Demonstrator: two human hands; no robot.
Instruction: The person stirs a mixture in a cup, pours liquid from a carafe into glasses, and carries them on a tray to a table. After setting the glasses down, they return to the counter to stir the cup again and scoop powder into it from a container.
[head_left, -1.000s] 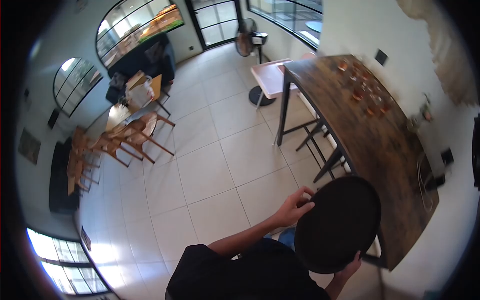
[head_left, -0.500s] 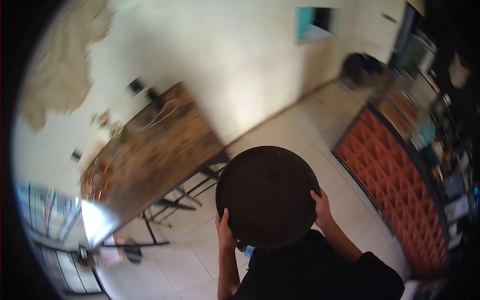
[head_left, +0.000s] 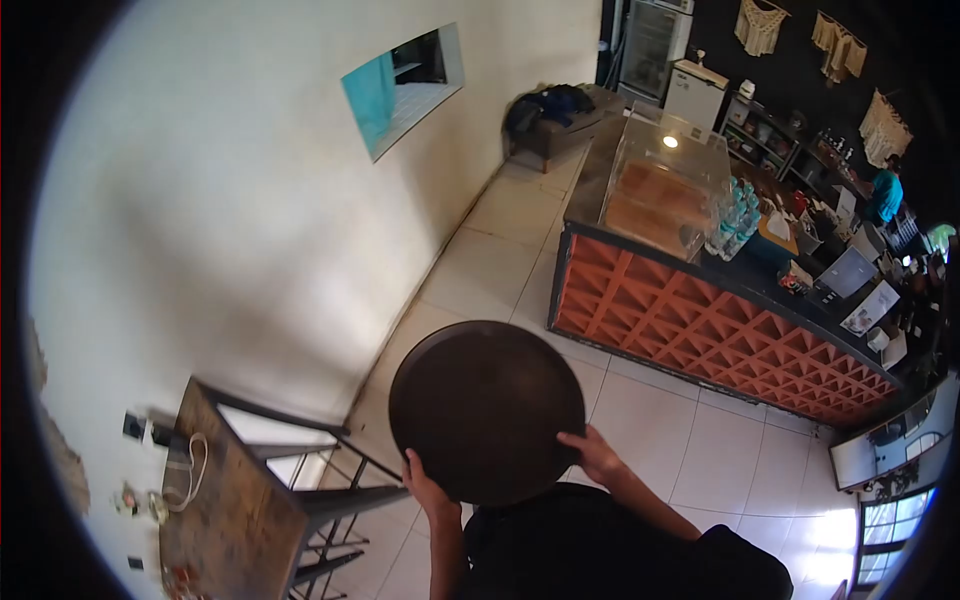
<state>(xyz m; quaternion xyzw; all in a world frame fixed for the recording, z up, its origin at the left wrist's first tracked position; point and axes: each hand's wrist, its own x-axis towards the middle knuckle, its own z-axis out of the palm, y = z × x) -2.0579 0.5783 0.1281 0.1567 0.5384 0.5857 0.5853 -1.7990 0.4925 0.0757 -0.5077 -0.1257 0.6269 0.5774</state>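
Standing beside a pale wall on tiled floor, you faced a red-fronted desk, a wooden desk at left. Before you, left hand and right hand clasped a round tray by opposite edges; bottles stood beyond.

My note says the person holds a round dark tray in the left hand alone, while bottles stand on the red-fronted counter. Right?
Not alone: the head view shows the right hand holding the tray along with the left hand. The bottles do stand on the red-fronted counter.
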